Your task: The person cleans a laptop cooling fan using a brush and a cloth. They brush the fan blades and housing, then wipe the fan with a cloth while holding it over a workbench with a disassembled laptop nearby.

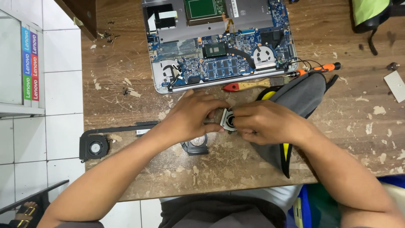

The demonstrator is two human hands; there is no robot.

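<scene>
Both hands meet over the middle of a worn wooden table (346,139). My left hand (195,115) and my right hand (260,122) together grip a small silver laptop fan part (228,119) between the fingertips. Just below the left hand lies a black fan housing (196,147) on the table. Behind the hands sits an opened laptop (219,46) with its blue circuit board and two fans exposed.
A black cooling fan with heat pipe (96,145) lies at the left edge. A brush with a red-tipped wooden handle (253,85) and an orange-handled screwdriver (320,69) lie before the laptop. A grey pouch (301,97) sits under my right wrist. White tiled floor (63,93) lies left.
</scene>
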